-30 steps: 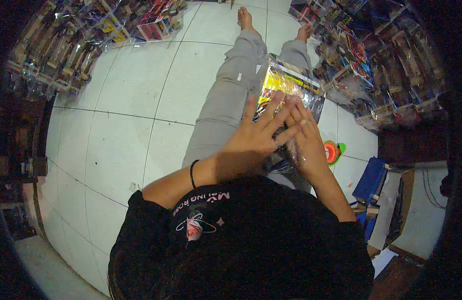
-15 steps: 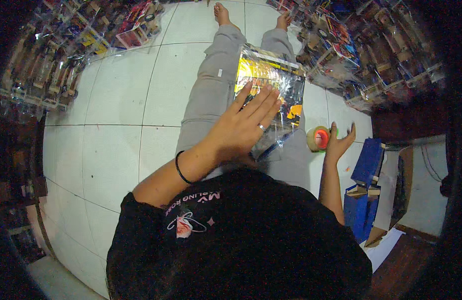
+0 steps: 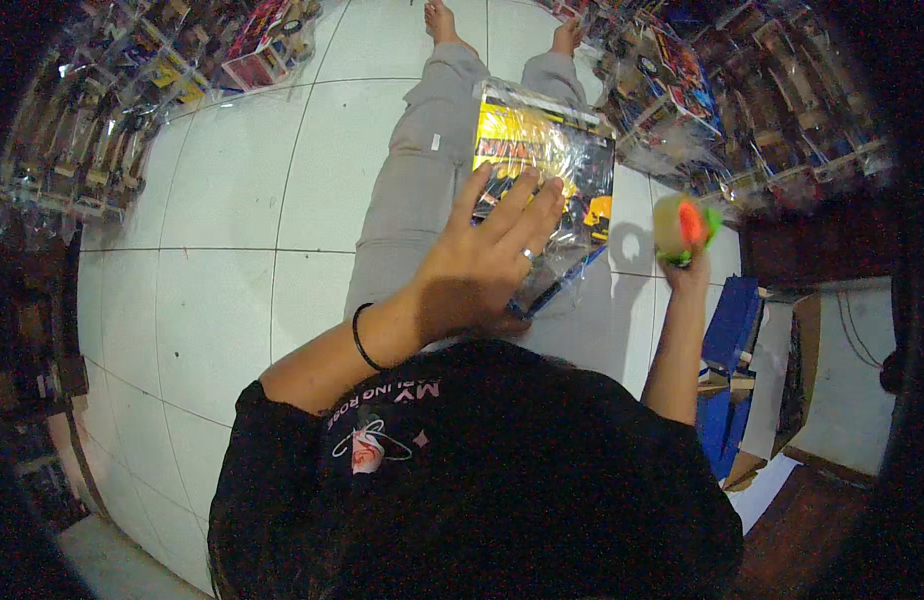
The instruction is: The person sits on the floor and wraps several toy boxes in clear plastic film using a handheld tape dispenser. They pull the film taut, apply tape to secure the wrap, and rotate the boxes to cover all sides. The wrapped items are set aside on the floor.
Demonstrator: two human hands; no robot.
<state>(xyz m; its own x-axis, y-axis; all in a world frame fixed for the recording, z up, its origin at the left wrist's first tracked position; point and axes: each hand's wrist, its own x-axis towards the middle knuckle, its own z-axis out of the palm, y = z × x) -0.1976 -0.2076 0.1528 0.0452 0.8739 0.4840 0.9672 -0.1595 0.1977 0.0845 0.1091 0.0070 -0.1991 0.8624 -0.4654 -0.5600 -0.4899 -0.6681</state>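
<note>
A flat box with yellow and black print, wrapped in clear plastic (image 3: 502, 130), lies across my grey-trousered thighs. My left hand (image 3: 497, 235) rests flat on its lower part with the fingers spread. Off to the right, my right hand (image 3: 688, 275) grips a tape dispenser (image 3: 674, 228) and holds it up above the floor. It has a green body and a roll of tape with an orange-red core. Motion blurs the dispenser, and it hides most of the right fingers.
Blue boxes (image 3: 734, 325) stand on the floor to the right, beside an open cardboard carton (image 3: 807, 365). Plastic-wrapped packages with wheeled toys are heaped at the far left (image 3: 267, 45) and the far right (image 3: 672, 75). White tiles (image 3: 227, 180) cover the floor around my legs.
My right hand has picked the tape dispenser up off the floor and raised it. My left hand stays on the wrapped box.
</note>
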